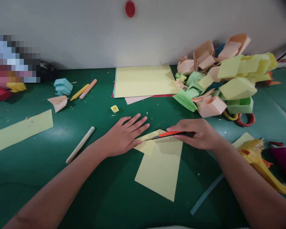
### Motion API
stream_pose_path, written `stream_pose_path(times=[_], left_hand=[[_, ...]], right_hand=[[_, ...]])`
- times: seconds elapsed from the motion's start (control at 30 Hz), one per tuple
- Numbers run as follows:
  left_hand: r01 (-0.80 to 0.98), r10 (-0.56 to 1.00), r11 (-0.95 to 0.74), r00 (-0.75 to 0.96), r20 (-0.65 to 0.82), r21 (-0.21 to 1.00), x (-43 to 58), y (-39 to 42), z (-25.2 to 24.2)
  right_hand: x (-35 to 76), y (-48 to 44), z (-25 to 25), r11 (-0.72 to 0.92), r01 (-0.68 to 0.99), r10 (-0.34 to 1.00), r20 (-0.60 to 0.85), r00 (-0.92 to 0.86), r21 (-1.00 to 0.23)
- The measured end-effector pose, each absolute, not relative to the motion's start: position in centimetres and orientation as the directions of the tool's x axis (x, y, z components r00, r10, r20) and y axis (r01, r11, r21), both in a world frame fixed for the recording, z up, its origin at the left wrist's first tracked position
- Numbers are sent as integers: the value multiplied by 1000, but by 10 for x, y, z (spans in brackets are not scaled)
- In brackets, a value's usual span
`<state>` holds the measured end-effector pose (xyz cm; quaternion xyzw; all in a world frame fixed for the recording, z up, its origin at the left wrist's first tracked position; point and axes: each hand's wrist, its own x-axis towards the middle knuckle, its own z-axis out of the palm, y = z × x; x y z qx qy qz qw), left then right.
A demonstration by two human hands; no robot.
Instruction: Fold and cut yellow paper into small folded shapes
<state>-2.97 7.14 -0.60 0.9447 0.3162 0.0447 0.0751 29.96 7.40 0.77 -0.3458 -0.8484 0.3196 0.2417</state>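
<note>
Near folded boxes [213, 106] — right hand [201, 135] holds knife [168, 135]

Left hand [124, 135] lies flat on yellow paper [160, 162]; right hand [197, 133] grips orange utility knife [168, 135], blade on fold.

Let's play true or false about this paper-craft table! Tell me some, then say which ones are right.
1. The right hand holds an orange knife. True.
2. The left hand is lifted high above the yellow paper. False: it lies flat, with its fingertips on the paper's folded corner.
3. The table mat is red. False: it is green.
4. Folded paper boxes are piled at the far right. True.
5. The glue gun lies by the left arm. False: it lies beside the right arm.
</note>
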Motion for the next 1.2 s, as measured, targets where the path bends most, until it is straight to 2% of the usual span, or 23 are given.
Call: stream_pose_path(times=[0.13,0.23,0.5,0.93,1.07,1.2], left_hand=[[560,577,-808,815,53,184,-29,73,-4],[542,554,-819,833,10,188,-31,75,-1],[561,576,-788,817,-18,253,-36,76,-3],[594,595,-798,804,-21,102,-27,68,-1],[561,556,-822,828,-74,101,-28,70,-2],[562,560,-819,827,-51,117,-28,70,-2]], right_hand=[[304,73,11,568,430,735,198,-648,-702],[307,73,14,598,414,722,237,-650,-686],[306,72,11,613,441,717,227,-659,-655],[300,68,11,680,436,670,257,-696,-589],[301,67,11,679,431,667,254,-701,-594],[298,66,11,676,430,666,247,-704,-599]])
